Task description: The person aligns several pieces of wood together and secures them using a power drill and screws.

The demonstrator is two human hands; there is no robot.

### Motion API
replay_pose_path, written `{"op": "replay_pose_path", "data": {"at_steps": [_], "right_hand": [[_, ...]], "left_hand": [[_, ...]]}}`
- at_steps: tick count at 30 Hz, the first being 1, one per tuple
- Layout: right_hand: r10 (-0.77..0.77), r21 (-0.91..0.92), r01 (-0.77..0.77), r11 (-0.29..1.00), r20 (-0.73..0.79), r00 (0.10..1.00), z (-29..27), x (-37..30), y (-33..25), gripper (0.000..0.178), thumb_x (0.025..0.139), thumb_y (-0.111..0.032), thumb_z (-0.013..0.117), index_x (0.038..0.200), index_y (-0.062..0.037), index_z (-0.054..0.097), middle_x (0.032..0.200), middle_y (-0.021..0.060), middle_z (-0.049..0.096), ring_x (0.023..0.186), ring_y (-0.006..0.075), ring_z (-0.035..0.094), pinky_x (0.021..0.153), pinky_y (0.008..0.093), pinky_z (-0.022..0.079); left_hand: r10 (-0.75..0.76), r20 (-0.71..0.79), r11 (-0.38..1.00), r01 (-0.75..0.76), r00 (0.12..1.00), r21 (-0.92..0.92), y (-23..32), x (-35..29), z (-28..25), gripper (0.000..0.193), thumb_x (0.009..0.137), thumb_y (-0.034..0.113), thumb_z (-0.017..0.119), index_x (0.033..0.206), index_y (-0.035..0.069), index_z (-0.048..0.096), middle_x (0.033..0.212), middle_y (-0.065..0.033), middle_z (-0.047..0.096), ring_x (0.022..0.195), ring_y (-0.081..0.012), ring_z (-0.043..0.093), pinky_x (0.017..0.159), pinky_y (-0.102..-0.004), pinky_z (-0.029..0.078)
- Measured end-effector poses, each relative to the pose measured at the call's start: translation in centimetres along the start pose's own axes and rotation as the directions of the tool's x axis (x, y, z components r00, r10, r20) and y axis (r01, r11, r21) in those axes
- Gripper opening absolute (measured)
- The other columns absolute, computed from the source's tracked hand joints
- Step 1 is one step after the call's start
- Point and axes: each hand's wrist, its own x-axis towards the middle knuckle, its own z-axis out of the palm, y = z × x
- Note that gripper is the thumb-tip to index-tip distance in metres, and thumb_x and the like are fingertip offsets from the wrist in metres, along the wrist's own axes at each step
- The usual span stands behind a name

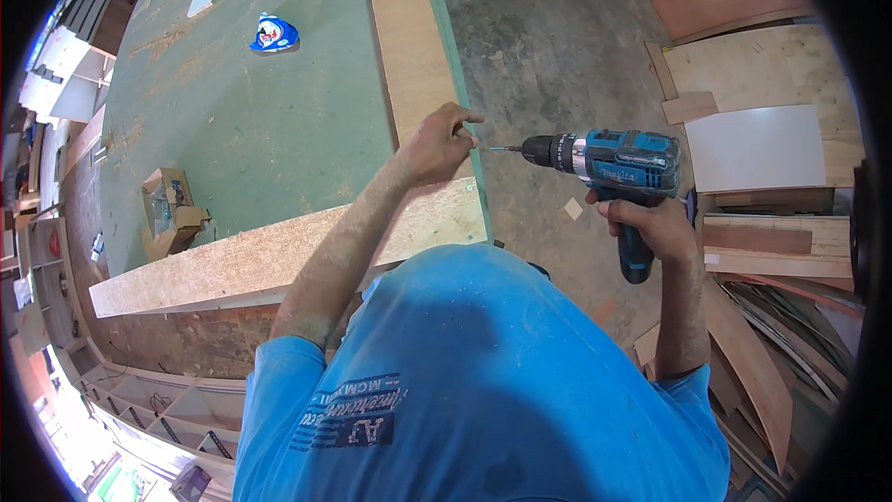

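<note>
You hold the blue-and-black cordless drill with a dark chuck (632, 163) in your right hand (655, 226), fingers wrapped around its grip, and the tool lies sideways in the air so that its thin metal bit (505, 148) points toward your left hand (435, 146). The tip ends just beside the thumb and fingers of that left hand, which are curled close together with the index finger stretched out; you cannot tell from here whether they pinch something small. Directly under and around your left hand is the corner where two boards come near each other: a long, narrow tan wooden board (415, 37) running away beyond it, and a long, pale, speckled wooden board (223, 256) reaching out to its left, crossed by your left forearm. Both are on the broad green table (316, 121). Farther beyond your left hand sits a crumpled blue-and-white packet (275, 34), and well to its left stands an open brown cardboard box (190, 217). Past your right hand lies a flat white rectangular panel (757, 149).
</note>
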Motion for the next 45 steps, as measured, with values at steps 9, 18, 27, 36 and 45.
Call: {"op": "replay_pose_path", "data": {"at_steps": [9, 18, 27, 36, 45], "right_hand": [[-0.016, -0.207, 0.044, 0.977, 0.137, 0.990, 0.5, 0.8, -2.5, 0.037, 0.086, -0.007, 0.081, 0.121, -0.0031, 0.070, 0.101, 0.0083, 0.077, 0.084, 0.0128, 0.072, 0.064, 0.0303, 0.059], [0.007, -0.364, 0.039, 0.931, 0.123, 0.992, 2.8, 2.0, -4.8, 0.040, 0.083, 0.001, 0.080, 0.121, -0.0024, 0.069, 0.100, 0.0093, 0.077, 0.078, 0.0136, 0.071, 0.063, 0.0305, 0.059], [-0.003, -0.424, 0.079, 0.902, 0.177, 0.984, 3.4, 2.6, -4.9, 0.040, 0.082, 0.003, 0.080, 0.121, -0.0020, 0.069, 0.100, 0.0089, 0.077, 0.079, 0.0130, 0.070, 0.062, 0.0302, 0.059], [0.045, -0.426, 0.021, 0.904, 0.143, 0.989, 3.6, 2.6, -4.9, 0.038, 0.085, -0.006, 0.082, 0.120, -0.0048, 0.069, 0.099, 0.0057, 0.076, 0.083, 0.0115, 0.070, 0.066, 0.0307, 0.059], [0.048, -0.395, 0.015, 0.919, 0.149, 0.988, 3.6, 2.8, -4.6, 0.041, 0.084, -0.001, 0.080, 0.123, -0.0028, 0.068, 0.102, 0.0089, 0.076, 0.082, 0.0138, 0.070, 0.066, 0.0310, 0.059]], "left_hand": [[-0.080, 0.236, 0.990, 0.049, 0.968, 0.135, -0.3, 4.5, -1.7, 0.050, 0.086, 0.014, 0.074, 0.132, -0.004, 0.067, 0.105, -0.0175, 0.076, 0.098, -0.0214, 0.073, 0.093, -0.0352, 0.054], [-0.145, 0.241, 0.985, 0.117, 0.960, 0.127, -0.2, 4.3, -1.6, 0.051, 0.084, 0.015, 0.079, 0.129, -0.006, 0.068, 0.111, -0.0204, 0.075, 0.105, -0.0249, 0.074, 0.096, -0.0373, 0.055], [-0.119, 0.226, 0.987, 0.090, 0.967, 0.136, -0.1, 4.2, -1.7, 0.049, 0.082, 0.018, 0.080, 0.127, 0.000, 0.072, 0.116, -0.0208, 0.074, 0.109, -0.0277, 0.072, 0.099, -0.0388, 0.054], [-0.110, 0.245, 0.991, 0.088, 0.963, 0.097, -0.4, 4.3, -1.7, 0.053, 0.079, 0.018, 0.080, 0.128, -0.001, 0.072, 0.125, -0.0234, 0.071, 0.119, -0.0320, 0.068, 0.105, -0.0408, 0.052], [-0.108, 0.240, 0.991, 0.086, 0.965, 0.098, -0.6, 4.4, -1.6, 0.052, 0.078, 0.017, 0.081, 0.127, 0.000, 0.073, 0.126, -0.0221, 0.071, 0.121, -0.0321, 0.067, 0.106, -0.0408, 0.052]]}}
